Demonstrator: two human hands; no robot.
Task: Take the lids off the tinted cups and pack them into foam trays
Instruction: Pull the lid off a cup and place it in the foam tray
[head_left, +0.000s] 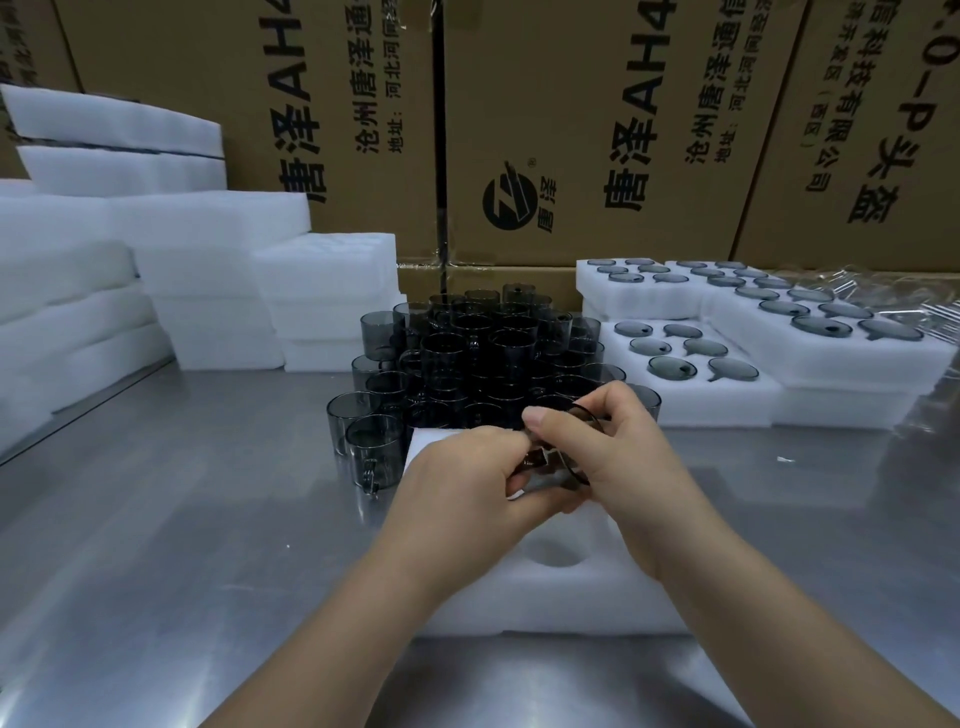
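Both hands meet over a white foam tray (550, 587) lying on the steel table in front of me. My right hand (608, 452) pinches a round smoky tinted lid (587, 415) by its rim. My left hand (462, 483) grips a dark tinted piece (535, 460) under that lid; most of it is hidden by the fingers. Behind the hands stands a stacked pile of tinted cups (478, 358) with handles. One empty round pocket (563, 553) shows in the tray between my forearms.
Foam trays filled with tinted lids (691, 353) sit at the right, with crumpled clear plastic (914, 306) beyond them. Stacks of blank white foam (208, 249) fill the left side. Printed cardboard boxes (571, 130) wall off the back.
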